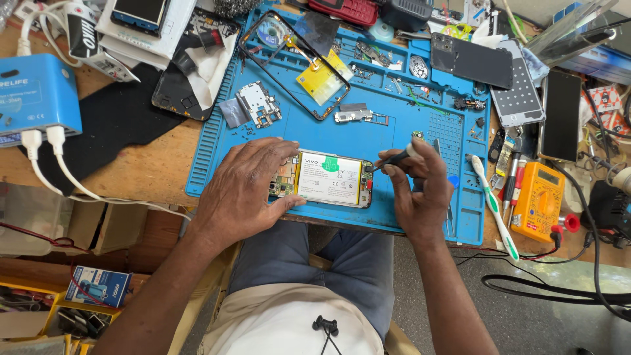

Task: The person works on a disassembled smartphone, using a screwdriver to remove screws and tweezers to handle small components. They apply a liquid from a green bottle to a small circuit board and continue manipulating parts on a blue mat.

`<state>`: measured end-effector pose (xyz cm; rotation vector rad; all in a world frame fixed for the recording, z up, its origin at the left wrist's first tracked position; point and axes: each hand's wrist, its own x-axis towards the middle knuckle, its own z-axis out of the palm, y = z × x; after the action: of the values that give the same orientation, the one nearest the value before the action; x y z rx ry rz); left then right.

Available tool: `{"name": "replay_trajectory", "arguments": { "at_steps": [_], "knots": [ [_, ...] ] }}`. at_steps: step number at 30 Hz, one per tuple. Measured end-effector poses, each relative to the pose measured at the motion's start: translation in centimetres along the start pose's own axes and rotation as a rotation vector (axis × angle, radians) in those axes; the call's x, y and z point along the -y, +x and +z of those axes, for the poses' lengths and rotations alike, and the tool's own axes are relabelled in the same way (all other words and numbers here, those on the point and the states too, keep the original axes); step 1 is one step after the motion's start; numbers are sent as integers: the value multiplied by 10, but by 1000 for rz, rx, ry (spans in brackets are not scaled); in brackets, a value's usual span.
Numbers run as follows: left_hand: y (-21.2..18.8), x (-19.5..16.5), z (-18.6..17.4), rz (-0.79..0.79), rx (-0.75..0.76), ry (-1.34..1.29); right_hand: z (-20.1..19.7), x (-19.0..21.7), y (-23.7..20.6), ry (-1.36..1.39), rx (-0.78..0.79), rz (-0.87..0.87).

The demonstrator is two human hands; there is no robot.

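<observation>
Head view: we steadied the phone (328,179) on the blue mat (368,135) with our left hand (240,190) clamping it; our right hand (420,187) pinched a screwdriver (392,158) at its 3 o'clock edge, apparently mid-unscrewing; next needs steady pressure.

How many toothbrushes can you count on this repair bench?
1. The white toothbrush with green trim lies at the right edge of the blue mat, between the right hand and the orange multimeter. Others may be hidden in the clutter.
</observation>
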<state>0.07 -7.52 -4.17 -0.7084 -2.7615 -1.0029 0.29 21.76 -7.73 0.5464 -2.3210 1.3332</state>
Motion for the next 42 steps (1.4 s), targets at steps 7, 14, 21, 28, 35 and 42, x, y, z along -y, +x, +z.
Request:
{"name": "replay_trajectory", "arguments": {
  "at_steps": [7,14,21,28,35,42],
  "knots": [
    [4,-1,4,-2,-9,6,-2,-6,0,60,2,5],
    [5,0,5,-1,-1,2,-3,-7,-2,57,19,0],
    [5,4,5,14,-13,12,2,-9,-2,52,17,10],
    [6,5,5,9,-11,-2,2,-11,-1,52,35,-19],
    [6,5,5,10,-12,-1,2,-11,1,16,56,-58],
    [4,5,6,5,-8,-1,0,-10,0,32,67,-78]
  ]
}}
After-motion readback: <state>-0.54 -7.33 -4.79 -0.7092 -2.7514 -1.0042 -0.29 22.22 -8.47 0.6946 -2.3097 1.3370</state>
